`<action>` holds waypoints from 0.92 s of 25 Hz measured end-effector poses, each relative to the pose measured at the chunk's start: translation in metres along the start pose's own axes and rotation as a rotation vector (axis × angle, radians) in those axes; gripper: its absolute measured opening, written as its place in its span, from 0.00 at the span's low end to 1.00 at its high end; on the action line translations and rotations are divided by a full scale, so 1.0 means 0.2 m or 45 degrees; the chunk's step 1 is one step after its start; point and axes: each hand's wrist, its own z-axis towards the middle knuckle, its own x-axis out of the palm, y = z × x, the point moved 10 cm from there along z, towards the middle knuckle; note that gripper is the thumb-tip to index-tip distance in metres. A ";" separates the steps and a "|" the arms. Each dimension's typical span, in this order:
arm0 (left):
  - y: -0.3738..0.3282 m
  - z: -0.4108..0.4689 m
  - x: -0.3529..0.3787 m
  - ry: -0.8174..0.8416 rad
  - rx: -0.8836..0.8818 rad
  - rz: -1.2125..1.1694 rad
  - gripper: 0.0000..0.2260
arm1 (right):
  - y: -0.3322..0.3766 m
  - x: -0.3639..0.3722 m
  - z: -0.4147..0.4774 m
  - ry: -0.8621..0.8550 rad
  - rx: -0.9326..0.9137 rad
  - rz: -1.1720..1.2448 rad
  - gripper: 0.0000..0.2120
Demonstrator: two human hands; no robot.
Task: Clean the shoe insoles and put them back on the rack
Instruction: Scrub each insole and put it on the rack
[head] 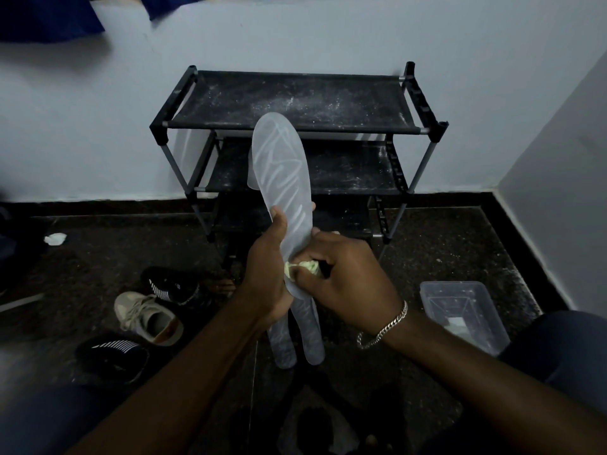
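Observation:
My left hand [269, 267] grips a pale grey insole [283, 172] around its lower half and holds it upright in front of the rack, toe end up. White streaks mark its face. My right hand [341, 277] pinches a small yellow-green cloth [303, 267] against the insole's heel end. Two more pale insoles [295, 336] lie on the floor just below my hands. The black three-tier shoe rack [295, 100] stands against the wall, its fabric shelves dusted with white specks.
A clear plastic tub [463, 313] sits on the dark floor at the right. At the left lie a beige sneaker [147, 316] and two black striped shoes [170, 285], with a crumpled white paper [55, 239] farther left. Walls close in behind and right.

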 end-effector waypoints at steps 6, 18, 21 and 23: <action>-0.01 -0.01 0.02 -0.002 0.031 0.049 0.27 | 0.00 -0.04 0.03 -0.084 0.022 0.014 0.03; -0.03 -0.02 0.01 -0.062 0.018 -0.069 0.30 | 0.02 -0.02 0.01 -0.004 -0.016 0.003 0.03; -0.04 -0.02 0.01 -0.068 0.009 -0.118 0.27 | -0.03 -0.06 0.03 -0.058 0.029 -0.003 0.04; -0.02 -0.01 0.03 -0.052 -0.005 -0.169 0.26 | -0.01 -0.06 0.04 -0.072 0.015 0.006 0.03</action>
